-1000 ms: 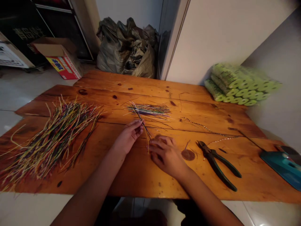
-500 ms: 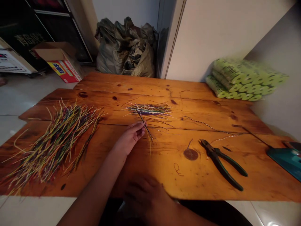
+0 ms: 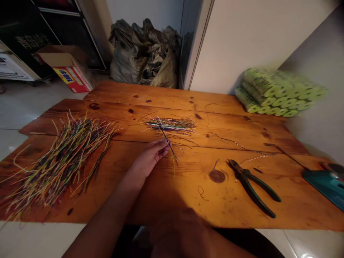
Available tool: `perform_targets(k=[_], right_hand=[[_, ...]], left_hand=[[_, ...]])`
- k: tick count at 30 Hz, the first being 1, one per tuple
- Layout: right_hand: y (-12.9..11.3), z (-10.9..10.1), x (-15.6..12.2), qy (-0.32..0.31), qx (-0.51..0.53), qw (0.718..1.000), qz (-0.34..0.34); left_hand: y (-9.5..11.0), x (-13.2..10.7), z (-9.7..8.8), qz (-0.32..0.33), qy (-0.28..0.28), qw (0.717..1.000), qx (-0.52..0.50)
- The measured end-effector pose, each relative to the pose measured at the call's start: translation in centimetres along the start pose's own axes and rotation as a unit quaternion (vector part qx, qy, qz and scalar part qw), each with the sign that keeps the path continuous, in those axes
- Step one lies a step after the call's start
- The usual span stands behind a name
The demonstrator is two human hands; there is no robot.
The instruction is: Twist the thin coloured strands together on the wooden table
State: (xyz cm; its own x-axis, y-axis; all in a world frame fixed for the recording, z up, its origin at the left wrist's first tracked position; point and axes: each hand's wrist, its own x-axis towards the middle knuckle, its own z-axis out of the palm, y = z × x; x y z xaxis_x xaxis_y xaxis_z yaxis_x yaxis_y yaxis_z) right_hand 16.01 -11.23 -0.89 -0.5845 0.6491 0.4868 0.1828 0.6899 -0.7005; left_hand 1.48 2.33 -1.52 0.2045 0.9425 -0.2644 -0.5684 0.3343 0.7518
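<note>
Between thumb and fingers, my left hand pinches a few thin wires, dark ones with a yellowish one among them, just above the table. Behind it lies a small, flat bundle of coloured wires, mostly aligned sideways. My right hand is dark and smeared by motion at the table's front edge, so its fingers do not show clearly. A large heap of multicoloured wires covers the left of the table. To the right rest cutting pliers with dark green handles, their grips spread apart.
The wooden table carries a striped twisted cord and a teal tool with a thin metal shaft at right. Green-wrapped rolls are stacked at the back right. Beyond the table stand sacks and a red-and-yellow carton.
My left hand has moved slightly to the right, still pinching the wires. My right hand has shifted a little right along the front edge, blurred in both frames.
</note>
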Motion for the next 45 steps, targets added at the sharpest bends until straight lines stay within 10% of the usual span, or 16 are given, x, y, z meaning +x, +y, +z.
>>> perform_targets(k=[4,7,12,20,38,45], right_hand=[[2.0,-3.3,2.5,0.342,0.164,0.911,0.164],[4.3,-5.2,4.4,0.433,0.210,0.846,0.229],[6.5,-5.7,5.3,0.425,0.263,0.815,0.292],[7.4,-4.8,5.5,0.385,0.269,0.839,0.276],[7.8,-4.5,5.9,0.258,0.473,0.786,0.304],[7.3,-6.5,5.8,0.228,0.482,0.784,0.319]], left_hand=[[-0.3,-0.1,0.9,-0.008,-0.014,0.999,0.046],[-0.6,-0.5,1.9,0.023,-0.022,0.993,0.115],[-1.3,-1.0,3.0,0.103,-0.029,0.977,0.184],[-2.1,-1.4,3.4,0.132,-0.012,0.976,0.174],[-3.3,-1.5,3.4,0.092,-0.039,0.995,0.016],[-3.1,-1.6,3.4,0.107,-0.041,0.986,0.122]])
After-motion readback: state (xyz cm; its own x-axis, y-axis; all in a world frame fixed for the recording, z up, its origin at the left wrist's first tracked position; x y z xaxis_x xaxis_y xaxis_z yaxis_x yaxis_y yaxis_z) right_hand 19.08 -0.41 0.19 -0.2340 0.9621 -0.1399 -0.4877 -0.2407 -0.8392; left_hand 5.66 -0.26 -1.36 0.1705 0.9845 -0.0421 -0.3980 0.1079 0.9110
